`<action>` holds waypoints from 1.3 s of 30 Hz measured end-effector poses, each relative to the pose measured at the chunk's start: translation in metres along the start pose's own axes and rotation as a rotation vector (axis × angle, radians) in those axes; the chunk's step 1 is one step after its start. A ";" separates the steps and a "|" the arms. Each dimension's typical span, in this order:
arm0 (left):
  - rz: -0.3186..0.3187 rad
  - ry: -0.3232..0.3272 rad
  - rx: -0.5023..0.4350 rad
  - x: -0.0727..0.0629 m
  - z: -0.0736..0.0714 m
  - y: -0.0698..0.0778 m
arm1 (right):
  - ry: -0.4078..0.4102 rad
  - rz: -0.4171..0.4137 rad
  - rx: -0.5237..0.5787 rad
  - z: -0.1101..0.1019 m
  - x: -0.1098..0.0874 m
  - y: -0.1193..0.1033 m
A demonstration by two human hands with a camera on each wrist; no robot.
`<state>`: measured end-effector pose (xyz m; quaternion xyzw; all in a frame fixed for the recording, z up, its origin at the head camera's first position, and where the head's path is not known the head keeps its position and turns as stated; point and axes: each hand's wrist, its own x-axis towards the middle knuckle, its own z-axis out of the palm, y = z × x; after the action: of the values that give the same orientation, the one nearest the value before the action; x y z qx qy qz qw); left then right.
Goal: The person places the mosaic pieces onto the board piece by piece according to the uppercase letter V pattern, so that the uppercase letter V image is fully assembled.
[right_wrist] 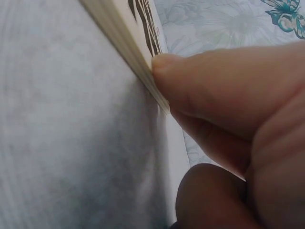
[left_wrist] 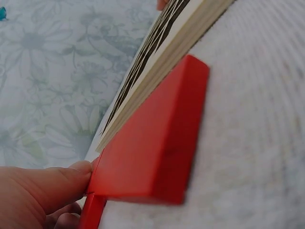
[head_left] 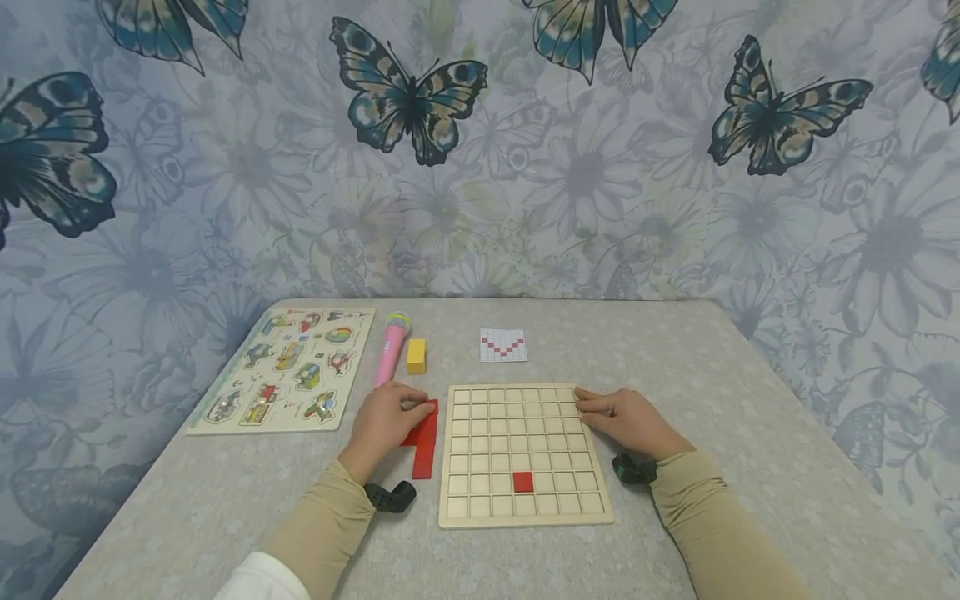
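On the table lies a wooden grid board point(head_left: 491, 444) with one red square tile point(head_left: 522, 482) in a lower cell. Left of it several red tiles point(head_left: 423, 458) lie side by side. My left hand point(head_left: 381, 421) is over their far end, thumb and fingers pinching a red tile point(head_left: 432, 406). From the left wrist, the thumb tip meets the end of a thick red tile point(left_wrist: 143, 148), while the other fingers are partly hidden. My right hand point(head_left: 626, 418) rests its fingertips on the board's far right edge; the right wrist view has the thumb point(right_wrist: 200, 78) against that edge.
Behind the board lies a small white card point(head_left: 504, 354) with a V of red squares on a grid. A yellow block point(head_left: 416, 357) and a pink toy microphone point(head_left: 391, 348) are at the back left, beside a picture puzzle board point(head_left: 288, 408). A butterfly-patterned wall backs the table.
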<state>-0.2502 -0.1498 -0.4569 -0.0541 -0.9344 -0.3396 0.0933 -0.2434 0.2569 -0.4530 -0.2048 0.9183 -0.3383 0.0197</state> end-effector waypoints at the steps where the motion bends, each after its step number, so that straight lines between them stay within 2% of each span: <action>1: -0.006 -0.002 -0.005 0.000 0.000 0.000 | -0.001 0.002 0.000 0.000 0.000 0.000; 10: -0.021 -0.002 -0.035 -0.001 0.002 0.000 | -0.002 0.013 0.008 -0.002 -0.002 -0.005; 18: -0.059 -0.012 -0.100 -0.001 0.000 0.000 | -0.004 0.026 0.026 -0.002 -0.002 -0.006; 25: -0.080 0.015 -0.124 0.001 -0.002 -0.001 | -0.010 0.023 0.037 -0.002 -0.002 -0.005; 34: -0.085 -0.006 -0.161 0.001 -0.004 0.007 | -0.006 0.026 0.037 -0.001 -0.001 -0.003; 39: -0.045 -0.025 -0.172 -0.002 -0.004 0.015 | -0.007 0.030 0.042 -0.001 -0.001 -0.003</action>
<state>-0.2451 -0.1414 -0.4449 -0.0449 -0.9038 -0.4200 0.0690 -0.2418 0.2560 -0.4503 -0.1918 0.9138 -0.3566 0.0320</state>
